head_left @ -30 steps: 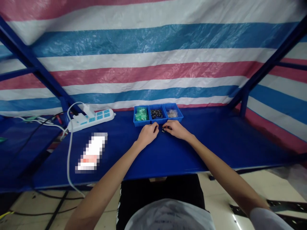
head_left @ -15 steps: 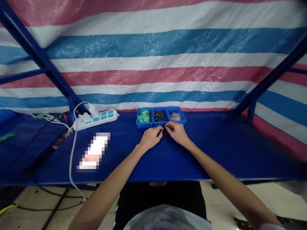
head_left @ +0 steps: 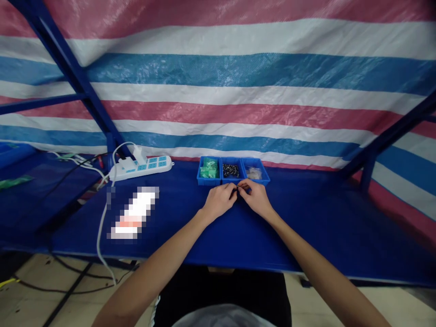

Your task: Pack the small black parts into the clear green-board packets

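Note:
My left hand [head_left: 220, 200] and my right hand [head_left: 256, 197] meet fingertip to fingertip just in front of three small blue bins. Both are closed in a pinch, and whatever is between the fingers is too small and dark to name. Green packets [head_left: 209, 169] fill the left bin [head_left: 208, 181]. Small black parts with light, shiny bits [head_left: 230, 170] lie in the middle bin [head_left: 225, 180]. Clear plastic pieces or bags [head_left: 254, 173] sit in the right bin [head_left: 265, 177], close behind my right hand.
A white power strip [head_left: 145, 168] with plugs stands at the back left, its white cable [head_left: 101, 227] running over the table's front edge. A blurred-out bright object [head_left: 134, 213] lies left of my arms. Blue frame bars [head_left: 78, 81] and a striped sheet [head_left: 231, 70] rise behind the blue table [head_left: 306, 218].
My fingertips have come closer together. A small dark piece seen on the table just below them earlier no longer shows. The camera view has tilted and shifted slightly.

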`<state>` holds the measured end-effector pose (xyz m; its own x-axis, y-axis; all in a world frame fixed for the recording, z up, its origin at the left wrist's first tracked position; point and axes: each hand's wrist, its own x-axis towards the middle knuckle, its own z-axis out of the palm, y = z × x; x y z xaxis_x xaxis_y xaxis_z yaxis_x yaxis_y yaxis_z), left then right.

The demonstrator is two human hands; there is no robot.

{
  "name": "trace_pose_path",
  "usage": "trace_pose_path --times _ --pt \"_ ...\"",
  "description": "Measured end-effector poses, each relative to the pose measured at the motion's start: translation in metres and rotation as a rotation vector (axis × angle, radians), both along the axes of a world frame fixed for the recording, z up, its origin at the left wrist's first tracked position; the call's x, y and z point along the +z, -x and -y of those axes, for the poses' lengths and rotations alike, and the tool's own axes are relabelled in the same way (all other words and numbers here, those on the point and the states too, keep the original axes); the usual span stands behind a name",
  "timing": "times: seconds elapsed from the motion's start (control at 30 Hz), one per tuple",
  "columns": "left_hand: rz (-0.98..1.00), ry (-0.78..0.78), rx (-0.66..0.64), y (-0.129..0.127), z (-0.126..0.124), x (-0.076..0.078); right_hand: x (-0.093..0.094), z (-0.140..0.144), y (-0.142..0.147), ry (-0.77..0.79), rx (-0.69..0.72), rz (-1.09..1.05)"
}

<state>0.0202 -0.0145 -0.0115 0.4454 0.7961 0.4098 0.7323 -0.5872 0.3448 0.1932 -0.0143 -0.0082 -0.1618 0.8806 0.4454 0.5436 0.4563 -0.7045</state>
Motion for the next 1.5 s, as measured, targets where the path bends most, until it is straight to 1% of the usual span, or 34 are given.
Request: trace_pose_path --times 0.1,0.2,0.5,0.67,0.83,1.0,1.17,1.37,1.5 --pt "-0.011 -0.051 0.045 0.002 0.000 -0.003 -0.004 0.001 0.003 0.011 -0.008 -0.014" --pt "0.012 -0.070 0.054 0.004 -0.003 -0.005 -0.008 0.000 0.005 0.028 0.003 -0.036" --pt "0.078 -0.051 0.036 0.004 -0.005 -0.005 -0.010 0.000 0.004 0.055 0.029 -0.044" --pt "0.101 -0.034 0.043 0.005 -0.005 -0.004 -0.011 0.000 0.006 0.089 0.059 -0.092" --pt "0.145 -0.033 0.014 0.004 -0.004 -0.001 -0.010 0.001 0.005 0.105 0.065 -0.106" --pt "0.167 -0.037 0.011 0.004 -0.003 0.000 -0.007 0.004 0.006 0.104 0.048 -0.062" --pt "0.177 -0.024 0.055 0.004 -0.005 0.000 -0.006 0.004 0.006 0.083 0.024 -0.023" --pt "0.176 -0.017 0.021 0.003 -0.005 -0.001 -0.007 -0.001 0.003 0.043 0.020 -0.025" --pt "0.188 -0.029 0.043 0.003 -0.005 -0.002 -0.006 -0.004 0.002 0.020 0.003 -0.003"
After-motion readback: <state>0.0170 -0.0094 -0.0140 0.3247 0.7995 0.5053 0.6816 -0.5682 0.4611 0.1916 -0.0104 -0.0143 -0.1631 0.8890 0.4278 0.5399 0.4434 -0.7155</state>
